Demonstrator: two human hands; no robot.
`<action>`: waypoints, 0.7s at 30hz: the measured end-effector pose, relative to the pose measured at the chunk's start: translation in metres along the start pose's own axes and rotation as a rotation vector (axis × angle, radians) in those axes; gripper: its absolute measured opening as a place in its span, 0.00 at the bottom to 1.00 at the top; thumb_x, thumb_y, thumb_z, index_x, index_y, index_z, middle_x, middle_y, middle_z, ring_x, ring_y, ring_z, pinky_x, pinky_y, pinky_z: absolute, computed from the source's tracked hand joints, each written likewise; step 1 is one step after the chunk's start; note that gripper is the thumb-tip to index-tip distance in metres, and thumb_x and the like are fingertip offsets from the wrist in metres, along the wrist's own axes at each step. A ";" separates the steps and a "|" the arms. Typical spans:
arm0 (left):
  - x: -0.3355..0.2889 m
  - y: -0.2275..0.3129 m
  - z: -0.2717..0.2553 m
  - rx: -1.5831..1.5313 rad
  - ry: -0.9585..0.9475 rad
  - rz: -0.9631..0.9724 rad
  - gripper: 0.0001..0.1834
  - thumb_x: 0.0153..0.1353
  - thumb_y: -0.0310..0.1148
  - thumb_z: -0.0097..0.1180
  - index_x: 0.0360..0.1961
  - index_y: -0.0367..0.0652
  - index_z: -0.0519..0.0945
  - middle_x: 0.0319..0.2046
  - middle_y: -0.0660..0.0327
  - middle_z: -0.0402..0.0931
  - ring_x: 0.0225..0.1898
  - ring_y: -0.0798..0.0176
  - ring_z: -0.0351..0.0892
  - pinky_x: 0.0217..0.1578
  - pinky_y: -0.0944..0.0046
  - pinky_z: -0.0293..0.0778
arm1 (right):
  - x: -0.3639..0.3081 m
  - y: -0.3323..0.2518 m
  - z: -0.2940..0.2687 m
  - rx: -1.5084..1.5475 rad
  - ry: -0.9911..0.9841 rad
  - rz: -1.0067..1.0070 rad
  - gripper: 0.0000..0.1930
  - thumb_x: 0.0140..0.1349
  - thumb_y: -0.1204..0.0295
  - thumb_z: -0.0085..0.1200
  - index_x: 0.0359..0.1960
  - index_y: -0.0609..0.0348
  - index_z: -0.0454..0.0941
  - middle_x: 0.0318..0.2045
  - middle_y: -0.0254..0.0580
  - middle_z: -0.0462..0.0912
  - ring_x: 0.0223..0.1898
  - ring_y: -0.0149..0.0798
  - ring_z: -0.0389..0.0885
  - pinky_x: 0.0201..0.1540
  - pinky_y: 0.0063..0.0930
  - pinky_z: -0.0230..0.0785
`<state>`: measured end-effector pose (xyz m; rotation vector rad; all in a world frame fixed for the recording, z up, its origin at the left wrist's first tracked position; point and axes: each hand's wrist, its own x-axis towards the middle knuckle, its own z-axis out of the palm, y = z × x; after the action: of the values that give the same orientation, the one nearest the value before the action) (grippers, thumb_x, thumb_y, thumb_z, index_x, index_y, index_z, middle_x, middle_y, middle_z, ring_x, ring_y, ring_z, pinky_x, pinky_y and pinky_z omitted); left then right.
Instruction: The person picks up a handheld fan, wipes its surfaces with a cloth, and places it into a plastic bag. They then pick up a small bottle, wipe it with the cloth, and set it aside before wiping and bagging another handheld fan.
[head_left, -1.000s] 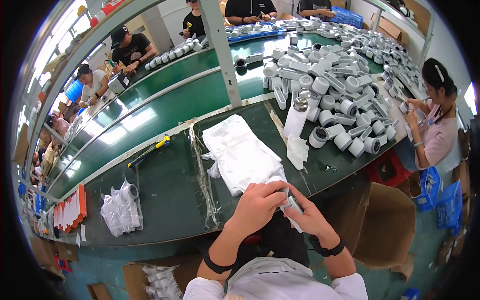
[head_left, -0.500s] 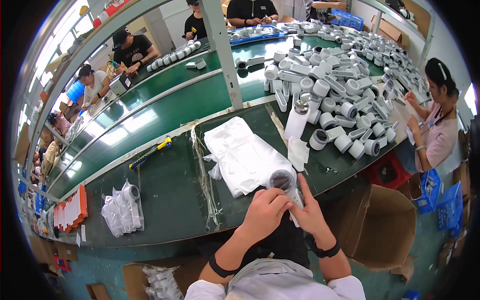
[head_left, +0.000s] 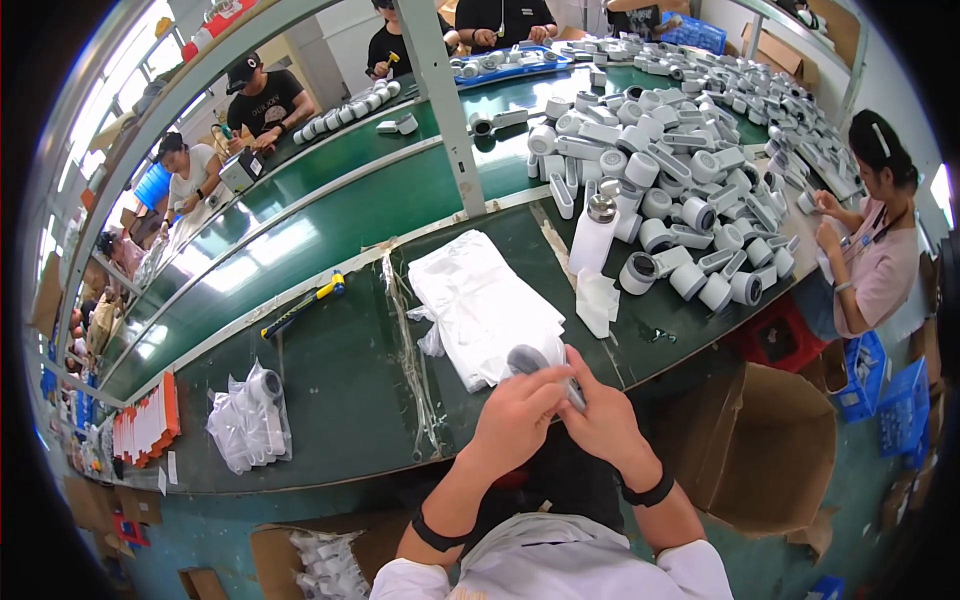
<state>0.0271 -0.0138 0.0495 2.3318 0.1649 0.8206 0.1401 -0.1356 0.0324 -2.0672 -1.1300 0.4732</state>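
Note:
Both my hands are at the front edge of the table, holding a grey and white handheld device with a round head and a straight handle. My left hand has its fingers closed over the handle near the head. My right hand grips the handle's lower end between thumb and fingers. Motion blurs the device, and fingers cover part of it. Right behind it lies a stack of white plastic bags. A white pump bottle and a folded white cloth stand beyond my right hand.
Similar devices form a large pile at the far right. Left are a hammer, a bagged bundle and orange-and-white cartons. A cardboard box stands below the table. A co-worker sits at right; others work across the belt.
The device has turned, so its round face no longer points up at me. Both hands have shifted slightly left with it, and my left fingers now lie across the handle.

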 end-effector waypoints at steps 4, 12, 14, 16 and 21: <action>-0.002 -0.010 0.002 0.002 -0.114 0.216 0.06 0.56 0.24 0.60 0.33 0.38 0.76 0.52 0.50 0.73 0.33 0.53 0.77 0.29 0.62 0.74 | 0.000 0.012 0.008 0.021 0.082 -0.032 0.36 0.57 0.64 0.57 0.67 0.49 0.53 0.28 0.55 0.81 0.29 0.61 0.80 0.31 0.47 0.71; -0.004 0.004 0.000 0.007 0.190 -0.196 0.10 0.52 0.27 0.66 0.35 0.38 0.78 0.50 0.52 0.74 0.28 0.57 0.78 0.29 0.64 0.74 | -0.004 -0.006 0.006 -0.003 0.075 0.041 0.40 0.55 0.66 0.59 0.69 0.51 0.52 0.28 0.51 0.82 0.28 0.57 0.81 0.30 0.43 0.72; -0.007 -0.002 0.003 0.029 0.216 -0.221 0.11 0.50 0.27 0.67 0.35 0.39 0.79 0.49 0.53 0.74 0.27 0.58 0.78 0.29 0.64 0.74 | -0.005 -0.015 0.008 -0.037 0.089 0.002 0.40 0.55 0.67 0.58 0.69 0.51 0.52 0.28 0.50 0.82 0.28 0.57 0.81 0.29 0.43 0.72; -0.006 -0.005 0.003 0.126 0.154 -0.035 0.10 0.49 0.26 0.66 0.34 0.42 0.81 0.50 0.55 0.75 0.29 0.58 0.78 0.31 0.63 0.74 | -0.003 -0.016 0.009 -0.074 0.104 -0.037 0.40 0.54 0.68 0.58 0.69 0.51 0.52 0.28 0.50 0.82 0.28 0.56 0.81 0.29 0.42 0.72; -0.009 -0.004 -0.002 0.145 -0.071 0.118 0.10 0.47 0.24 0.65 0.32 0.45 0.82 0.53 0.59 0.76 0.34 0.59 0.79 0.37 0.60 0.72 | 0.007 0.005 0.015 0.106 0.095 -0.125 0.37 0.54 0.70 0.57 0.66 0.56 0.55 0.35 0.52 0.82 0.30 0.54 0.82 0.29 0.43 0.72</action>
<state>0.0185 -0.0128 0.0437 2.5235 0.0581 0.8048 0.1382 -0.1252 0.0189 -1.8952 -1.1448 0.3624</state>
